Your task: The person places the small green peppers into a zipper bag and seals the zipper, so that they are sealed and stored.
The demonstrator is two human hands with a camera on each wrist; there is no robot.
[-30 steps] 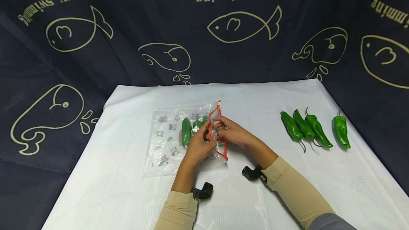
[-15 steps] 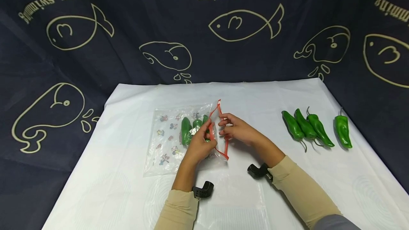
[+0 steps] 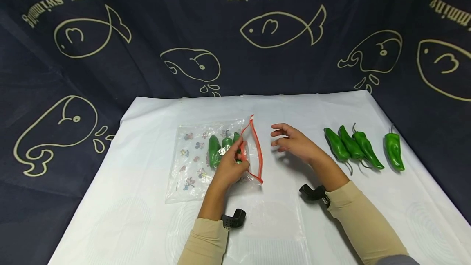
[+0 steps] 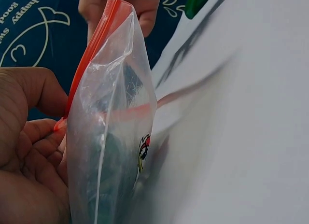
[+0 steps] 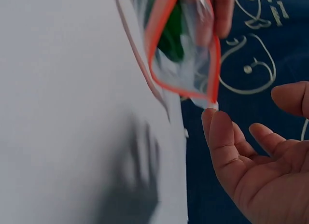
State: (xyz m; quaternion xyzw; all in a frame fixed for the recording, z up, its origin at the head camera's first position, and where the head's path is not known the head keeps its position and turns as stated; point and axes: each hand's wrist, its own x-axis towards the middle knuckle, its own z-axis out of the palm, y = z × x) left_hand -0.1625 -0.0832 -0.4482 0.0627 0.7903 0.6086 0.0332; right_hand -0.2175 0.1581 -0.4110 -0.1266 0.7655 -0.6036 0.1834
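A clear zip bag (image 3: 187, 158) with a red zip edge and small printed figures lies on the white table. Its mouth gapes towards the right. Inside are several green peppers (image 3: 214, 150), partly hidden by my left hand (image 3: 232, 167). That hand pinches the near side of the red rim between thumb and fingers, as the left wrist view also shows at the red zip strip (image 4: 89, 60). My right hand (image 3: 294, 142) hovers to the right of the bag, apart from it, holding nothing, its fingers loosely bent. In the right wrist view a green pepper (image 5: 171, 35) shows through the bag opening.
Three green peppers (image 3: 351, 146) lie close together on the right of the table, with a single green pepper (image 3: 393, 150) farther right. A dark blue curtain (image 3: 279, 68) with fish drawings hangs behind the white tablecloth (image 3: 121, 199).
My right hand has left the bag's mouth and moved right, towards the loose peppers. The left hand stays on the bag's rim, and the opening remains spread.
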